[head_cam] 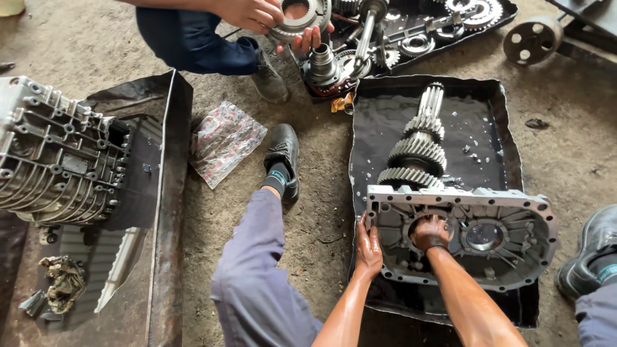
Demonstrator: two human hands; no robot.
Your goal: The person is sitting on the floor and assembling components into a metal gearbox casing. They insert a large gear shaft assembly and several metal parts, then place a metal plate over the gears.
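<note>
- The black, oily metal tray point(488, 109) lies on the dirt floor point(565, 148).
- The grey cast-metal gearbox end plate point(514, 212) stands in that tray, a toothed steel gear shaft point(418, 144) behind it.
- The left hand point(368, 247) lies flat, fingers spread, against the plate's left edge.
- The right hand point(429, 232) reaches into the plate's round bore, fingers curled; I cannot tell what they grip.

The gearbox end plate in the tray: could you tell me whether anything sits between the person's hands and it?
Nothing visible does. The left hand already rests on the end plate at its left edge, and the right hand is inside its round bearing opening, below the gear shaft.
</note>
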